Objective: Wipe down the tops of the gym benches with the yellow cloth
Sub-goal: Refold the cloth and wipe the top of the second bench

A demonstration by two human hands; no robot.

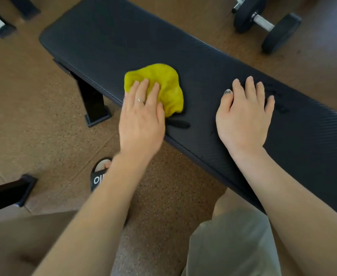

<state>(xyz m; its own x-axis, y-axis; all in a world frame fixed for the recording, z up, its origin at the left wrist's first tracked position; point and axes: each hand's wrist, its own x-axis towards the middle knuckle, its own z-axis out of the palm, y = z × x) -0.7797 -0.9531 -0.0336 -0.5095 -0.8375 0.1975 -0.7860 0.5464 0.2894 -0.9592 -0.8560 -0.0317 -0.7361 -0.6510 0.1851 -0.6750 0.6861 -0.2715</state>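
The padded black gym bench, serving here as the counter [213, 62], runs diagonally across the view, from upper left to lower right, on a brown speckled floor [34, 92]. The yellow cloth [163, 84] lies bunched on the counter top, close to its near edge and roughly midway along the visible length. The left hand [141, 120] rests flat on the cloth's near-left part, fingers [143, 86] extended and pressing down rather than curled around the fabric; a ring [139, 100] is visible on one finger. The heel of that hand overhangs the counter's near edge. The right hand [243, 118] lies palm-down directly on the bare padding to the right of the cloth, apart from it, fingers spread and straight, holding nothing; the thumbnail carries dark polish. A black steel leg [91, 100] supports the counter at its left end and stands on the floor. A dumbbell [267, 24] with black heads and a chrome handle lies on the floor beyond the counter, at upper right. Below the left forearm, a black sandal [98, 177] with white lettering is partly visible on the floor. Part of a second black frame [8, 193] enters from the left edge. Light-coloured trousers [233, 246] show at the bottom.
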